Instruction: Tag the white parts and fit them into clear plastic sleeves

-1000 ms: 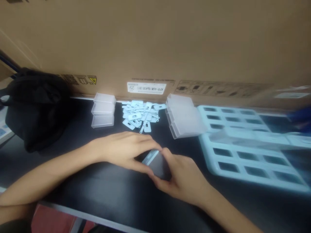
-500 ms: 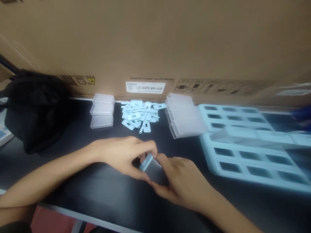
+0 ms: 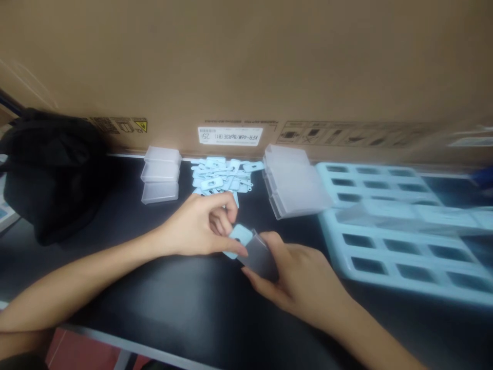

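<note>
My left hand (image 3: 202, 226) is closed with its thumb on a light-blue plastic piece (image 3: 242, 234) that has a dark hole in it. This piece sits at the open end of a small clear plastic box (image 3: 262, 258), tilted against it; whether any part is inside, I cannot tell. My right hand (image 3: 298, 270) grips the box between thumb and fingers. Just beyond my left hand lies a pile of similar light-blue pieces (image 3: 213, 182), some with narrow handles.
Left of the pile stand clear boxes (image 3: 159, 192); more boxes (image 3: 295, 187) are stacked to its right. A light-blue tray with rectangular openings (image 3: 339, 252) lies at right, bearing blurred boxes (image 3: 389, 216). A black bag (image 3: 54, 174) sits left. A large carton (image 3: 231, 61) walls off the back.
The light-blue piece has turned from edge-on at the box mouth to showing its flat face. My left hand has shifted up and left; the right hand and box have moved slightly right.
</note>
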A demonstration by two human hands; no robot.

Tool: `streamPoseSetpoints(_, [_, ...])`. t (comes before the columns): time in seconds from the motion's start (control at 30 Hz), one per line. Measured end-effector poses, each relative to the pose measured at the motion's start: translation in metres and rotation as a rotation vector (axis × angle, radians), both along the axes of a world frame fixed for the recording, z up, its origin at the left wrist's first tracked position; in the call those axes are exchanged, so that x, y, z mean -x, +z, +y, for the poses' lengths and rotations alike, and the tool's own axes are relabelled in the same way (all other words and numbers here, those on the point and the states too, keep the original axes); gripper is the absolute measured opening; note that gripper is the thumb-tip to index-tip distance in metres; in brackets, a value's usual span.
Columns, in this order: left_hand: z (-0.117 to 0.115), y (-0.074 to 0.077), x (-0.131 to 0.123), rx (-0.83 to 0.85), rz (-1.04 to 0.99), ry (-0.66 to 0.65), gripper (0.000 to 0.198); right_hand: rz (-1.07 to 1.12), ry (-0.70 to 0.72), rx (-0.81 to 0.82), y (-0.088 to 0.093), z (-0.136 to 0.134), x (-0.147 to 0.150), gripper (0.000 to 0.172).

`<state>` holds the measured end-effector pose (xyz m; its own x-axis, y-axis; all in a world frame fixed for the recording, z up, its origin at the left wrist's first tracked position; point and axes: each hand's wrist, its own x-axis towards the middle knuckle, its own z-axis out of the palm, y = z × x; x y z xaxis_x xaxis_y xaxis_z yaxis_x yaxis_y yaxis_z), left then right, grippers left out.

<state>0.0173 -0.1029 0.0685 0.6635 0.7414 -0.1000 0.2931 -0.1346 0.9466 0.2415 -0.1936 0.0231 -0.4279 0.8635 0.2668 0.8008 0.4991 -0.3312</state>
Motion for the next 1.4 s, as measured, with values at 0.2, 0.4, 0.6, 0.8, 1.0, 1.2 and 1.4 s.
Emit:
streamPoseSetpoints(0.2, [0.001,0.002,-0.003,0.109,-0.083,-0.017,0.023,0.023,-0.022,0.015,0.002,0.001,-0.002,0.028])
streamPoseSetpoints(0.4, [-0.002,-0.004,-0.003,-0.004,0.008,-0.012,0.018,-0.036,-0.058,-0.039,-0.002,0.003,-0.004,0.029])
streamPoseSetpoints(0.6, [-0.006,-0.013,-0.004,-0.247,0.117,0.021,0.019,-0.057,-0.066,0.006,-0.006,0.003,-0.003,0.027])
streamPoseSetpoints(0.8, [-0.005,-0.020,-0.004,-0.341,0.057,-0.097,0.022,-0.063,-0.048,-0.002,-0.009,0.001,-0.001,0.027])
streamPoseSetpoints(1.0, [0.001,-0.016,-0.001,-0.369,0.080,-0.193,0.013,-0.042,-0.065,0.023,-0.007,0.003,-0.003,0.029])
streamPoseSetpoints(1.2, [0.012,0.004,0.008,-0.384,0.071,-0.208,0.017,0.057,-0.126,0.087,0.001,0.005,-0.007,0.033])
streamPoseSetpoints(1.4, [0.026,0.020,0.021,-0.552,0.090,-0.026,0.028,0.054,-0.157,0.136,0.005,0.005,-0.011,0.032])
